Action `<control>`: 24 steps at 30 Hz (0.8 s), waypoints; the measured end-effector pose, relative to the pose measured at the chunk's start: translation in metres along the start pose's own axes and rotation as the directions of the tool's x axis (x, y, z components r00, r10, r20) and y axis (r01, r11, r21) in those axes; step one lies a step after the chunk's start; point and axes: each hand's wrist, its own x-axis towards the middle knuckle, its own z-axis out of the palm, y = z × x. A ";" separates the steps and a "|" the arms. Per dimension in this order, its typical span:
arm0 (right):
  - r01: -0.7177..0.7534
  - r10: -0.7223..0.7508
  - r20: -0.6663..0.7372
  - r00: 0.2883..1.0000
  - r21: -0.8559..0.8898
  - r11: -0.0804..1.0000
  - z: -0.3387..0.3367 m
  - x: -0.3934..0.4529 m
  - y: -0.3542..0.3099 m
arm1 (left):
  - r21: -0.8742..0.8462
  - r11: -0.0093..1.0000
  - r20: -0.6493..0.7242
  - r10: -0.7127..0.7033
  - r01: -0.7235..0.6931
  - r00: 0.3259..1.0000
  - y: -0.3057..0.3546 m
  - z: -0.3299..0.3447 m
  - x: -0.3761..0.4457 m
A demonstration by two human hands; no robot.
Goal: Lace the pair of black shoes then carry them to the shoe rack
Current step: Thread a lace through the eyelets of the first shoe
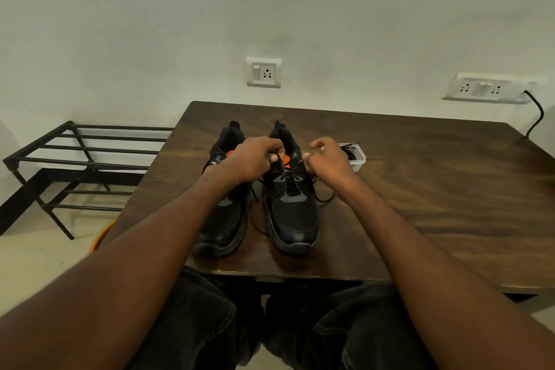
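On table: L hand & R hand grip lace of right shoe; side tag unreadable.

Head camera, looking forward and down from above the seated person's lap

One wide-angle view only, so no second view shares the scene. It sits close behind both forearms, facing the left hand and right hand; the table spreads around them and the wall rises beyond them.
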 end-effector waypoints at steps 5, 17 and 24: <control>0.197 -0.186 0.068 0.980 -0.244 0.949 0.003 -0.002 0.000 | 0.009 1.000 -0.016 0.003 -0.002 1.000 0.000 0.002 0.001; 0.058 -0.078 0.245 0.966 0.086 0.995 -0.017 -0.008 0.001 | 0.001 1.000 -0.017 -0.001 0.001 1.000 -0.002 0.002 0.001; 0.242 -0.226 0.088 0.970 -0.405 0.882 0.002 -0.004 -0.003 | 0.000 1.000 -0.018 -0.023 0.023 1.000 -0.002 0.000 0.000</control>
